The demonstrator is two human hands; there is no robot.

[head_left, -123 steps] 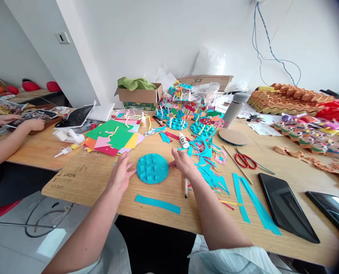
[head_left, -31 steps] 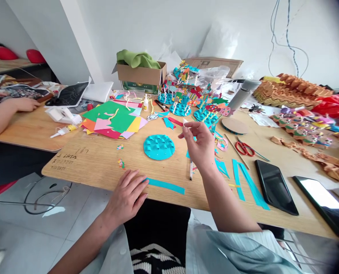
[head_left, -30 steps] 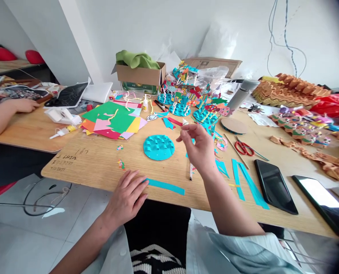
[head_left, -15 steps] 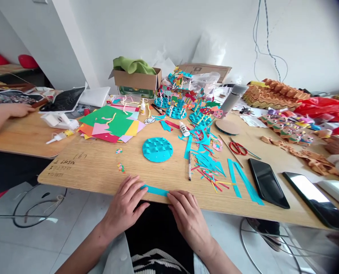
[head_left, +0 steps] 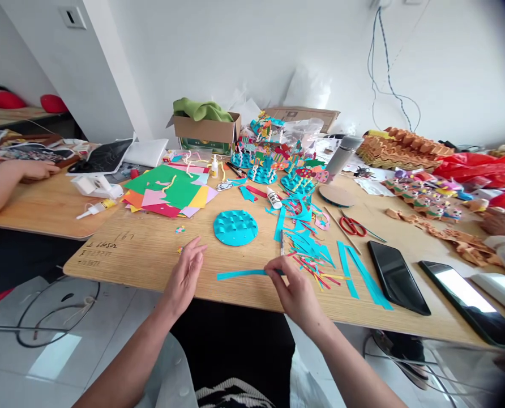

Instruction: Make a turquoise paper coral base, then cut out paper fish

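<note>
Turquoise paper strip [head_left: 239, 275] is pinched at its end by the right hand [head_left: 295, 294]; the open, empty left hand [head_left: 184, 277] lies at nine o'clock.

Your right hand [head_left: 294, 294]: pinching the end of a teal paper strip [head_left: 240, 274], strip held level over the wooden table [head_left: 120, 262]. Your left hand [head_left: 183, 277]: open, fingers spread, just beside small paper scraps [head_left: 180, 249]. Teal pleated paper disc [head_left: 235, 228]: lying ahead of both hands, untouched.

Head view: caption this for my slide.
Right hand pinches a teal paper strip near a teal woven paper disc.
</note>
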